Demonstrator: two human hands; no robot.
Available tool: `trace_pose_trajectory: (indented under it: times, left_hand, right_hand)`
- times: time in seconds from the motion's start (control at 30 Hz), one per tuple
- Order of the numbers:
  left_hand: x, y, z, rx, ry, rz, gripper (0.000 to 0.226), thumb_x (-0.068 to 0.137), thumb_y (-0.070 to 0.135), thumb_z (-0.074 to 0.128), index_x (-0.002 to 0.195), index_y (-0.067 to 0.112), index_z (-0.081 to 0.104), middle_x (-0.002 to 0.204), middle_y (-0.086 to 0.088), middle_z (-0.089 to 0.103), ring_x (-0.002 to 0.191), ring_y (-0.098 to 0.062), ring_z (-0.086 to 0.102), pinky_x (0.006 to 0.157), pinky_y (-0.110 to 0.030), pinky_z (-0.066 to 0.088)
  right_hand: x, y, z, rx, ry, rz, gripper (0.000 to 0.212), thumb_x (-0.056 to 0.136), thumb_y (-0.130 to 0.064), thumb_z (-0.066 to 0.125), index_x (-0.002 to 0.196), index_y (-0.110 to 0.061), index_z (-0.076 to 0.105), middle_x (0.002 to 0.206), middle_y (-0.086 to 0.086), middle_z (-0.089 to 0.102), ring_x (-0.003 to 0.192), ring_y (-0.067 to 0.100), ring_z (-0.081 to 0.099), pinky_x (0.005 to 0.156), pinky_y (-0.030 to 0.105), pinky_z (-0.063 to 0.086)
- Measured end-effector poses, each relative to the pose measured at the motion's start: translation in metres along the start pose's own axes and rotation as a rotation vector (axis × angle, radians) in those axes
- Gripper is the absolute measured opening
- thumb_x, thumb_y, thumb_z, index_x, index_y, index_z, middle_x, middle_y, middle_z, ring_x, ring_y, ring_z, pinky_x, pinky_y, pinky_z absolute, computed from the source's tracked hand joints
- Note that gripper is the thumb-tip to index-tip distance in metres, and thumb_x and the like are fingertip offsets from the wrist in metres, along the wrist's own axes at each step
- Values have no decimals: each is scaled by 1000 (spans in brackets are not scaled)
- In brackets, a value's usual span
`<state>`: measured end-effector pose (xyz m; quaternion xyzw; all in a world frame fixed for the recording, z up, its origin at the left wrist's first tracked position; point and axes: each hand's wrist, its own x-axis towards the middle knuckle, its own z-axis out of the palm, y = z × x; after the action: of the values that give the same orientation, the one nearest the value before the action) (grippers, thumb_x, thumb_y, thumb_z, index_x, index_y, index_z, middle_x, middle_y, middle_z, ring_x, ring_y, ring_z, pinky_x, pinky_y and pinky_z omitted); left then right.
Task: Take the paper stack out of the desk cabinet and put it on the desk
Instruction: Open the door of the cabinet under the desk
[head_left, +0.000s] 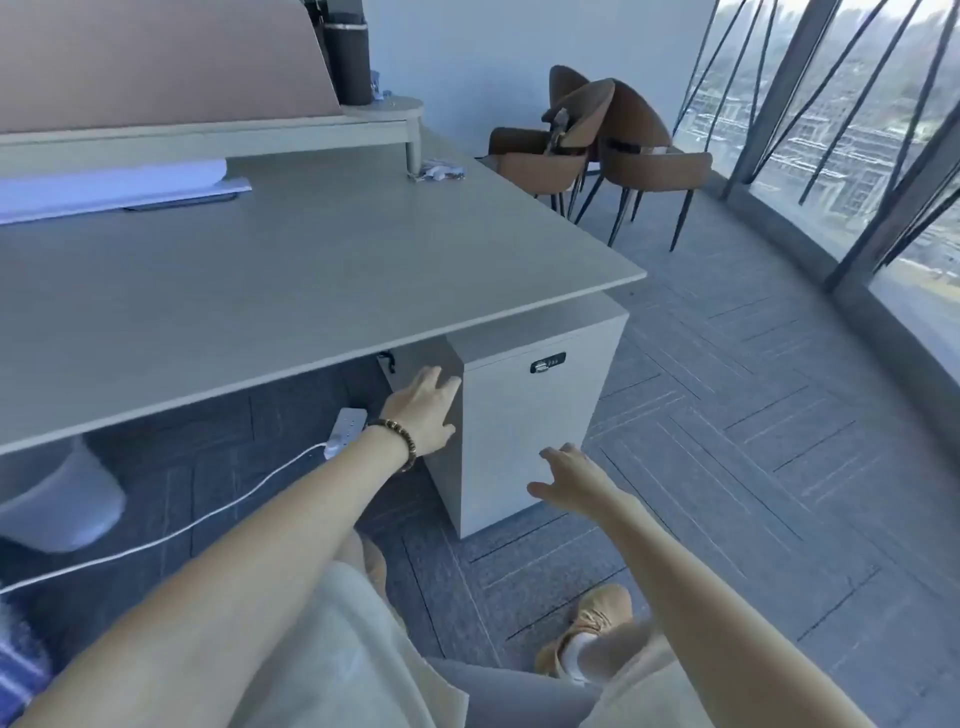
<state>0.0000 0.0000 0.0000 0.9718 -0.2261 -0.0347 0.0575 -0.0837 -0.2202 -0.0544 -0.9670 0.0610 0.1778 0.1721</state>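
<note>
Grey herringbone carpet (727, 415) runs from the foreground to a curved wall of windows (857, 130) on the right, and a pale bench (311, 270) fills the left half of the view. Fingers (441, 382) of the left hand (423, 410) are spread and loose, their tips at the top left front corner of the desk cabinet (524, 431), just under the bench edge; they grip nothing. A beaded bracelet (397, 436) circles that wrist, and the bare forearm runs back to the lower left. Fingers (553, 457) of the right hand (571, 480) are likewise open and splayed, in front of the lower part of the cabinet door, whether touching it or just short of it I cannot tell. The cabinet stands on the carpet under the bench's right end, its door shut, with a small dark lock (547, 362) near the top of the door. No paper stack is visible at the cabinet; anything inside is hidden behind the door. Left of the cabinet, a white power strip (345, 431) lies on the floor with its cable trailing left. On the bench's far left lie some white sheets (109, 184) below a raised shelf (208, 135). Brown chairs (613, 140) stand beyond the bench near the windows.
</note>
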Motion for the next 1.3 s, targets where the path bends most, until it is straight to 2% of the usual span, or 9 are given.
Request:
trace_pose_trajectory:
  times: [0.17,0.3,0.4,0.47,0.53,0.63,0.77,1.0,1.3]
  left_hand:
    - [38,-23,12,54,27,9,104,81,38,72,156,24,2,164,-15,-2,151,-35,11,112,-51,40]
    - [72,-41,21,128,18,211,105,82,34,73,155,31,-2,166,-2,-5,153,-29,-1,122,-48,20]
    - [85,-52,34,75,21,289,101,84,15,72,156,34,3,167,3,-3,153,-19,-1,116,-38,34]
    - [86,-57,40,48,42,299,100,85,10,70,156,35,4,166,7,-5,153,-14,-1,98,-32,52]
    - [89,-59,44,39,46,308,103,83,7,70,155,38,3,166,10,-6,153,-12,0,87,-34,60]
    - [92,-64,48,58,53,330,107,82,8,71,154,40,-1,166,11,-6,153,-11,1,91,-39,59]
    - [93,-63,49,71,42,318,110,81,11,73,153,41,-5,165,12,-10,153,-10,-1,83,-39,62]
    - [91,-59,47,79,52,309,110,81,19,75,154,37,-5,165,9,-10,153,-13,-4,87,-40,61]
    - [88,-56,45,84,46,301,109,82,17,75,155,34,-4,166,7,-10,153,-16,-6,93,-30,54]
  right_hand:
    - [44,-6,28,10,-51,25,62,92,-43,59,140,-5,43,139,18,45,118,36,55,92,46,52]
    - [96,-13,57,55,-72,46,80,91,-46,60,151,-7,25,143,18,41,125,37,50,91,44,49]
    - [133,-20,78,192,-63,85,87,91,-46,62,154,-5,18,150,17,34,134,34,44,97,43,46]
    - [155,-25,90,302,-50,123,98,90,-48,64,157,-4,9,157,16,26,142,33,36,103,43,44]
    - [172,-28,101,402,-7,162,111,86,-51,68,158,-2,0,160,17,20,145,33,33,107,43,41]
    - [190,-34,111,569,72,229,127,78,-54,75,155,6,-7,162,22,13,148,34,26,114,41,33]
    - [201,-44,120,757,189,334,143,60,-56,82,155,-1,-10,160,17,14,143,37,32,110,47,39]
    - [198,-54,126,552,444,286,137,66,-62,75,155,-3,-11,166,19,-1,152,37,15,120,48,29]
    - [176,-45,126,505,398,287,135,65,-58,70,155,1,-12,166,19,2,152,35,14,122,46,24]
